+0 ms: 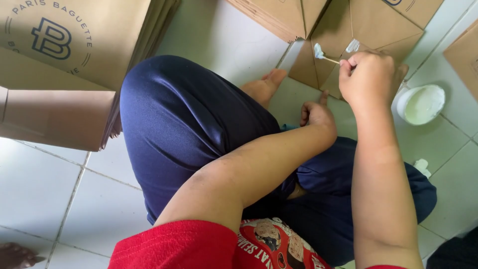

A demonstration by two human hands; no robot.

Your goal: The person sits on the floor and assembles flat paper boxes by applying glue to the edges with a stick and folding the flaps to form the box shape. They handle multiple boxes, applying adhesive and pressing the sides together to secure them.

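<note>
My right hand (367,74) grips a thin stick (329,60) whose white, glue-coated tip (318,50) rests on a folded brown paper bag (348,35) lying on the tiled floor. My left hand (315,113) rests near the floor just below that bag, fingers curled, one finger pointing up at the bag's lower edge; it holds nothing that I can see. I sit cross-legged in dark blue trousers, and a bare foot (264,85) shows beside my knee.
A small white bowl (421,104) of white paste stands on the tiles to the right of my right hand. A stack of flat brown paper bags (64,65) lies at the upper left. More brown bags (279,15) lie along the top edge and far right (464,55).
</note>
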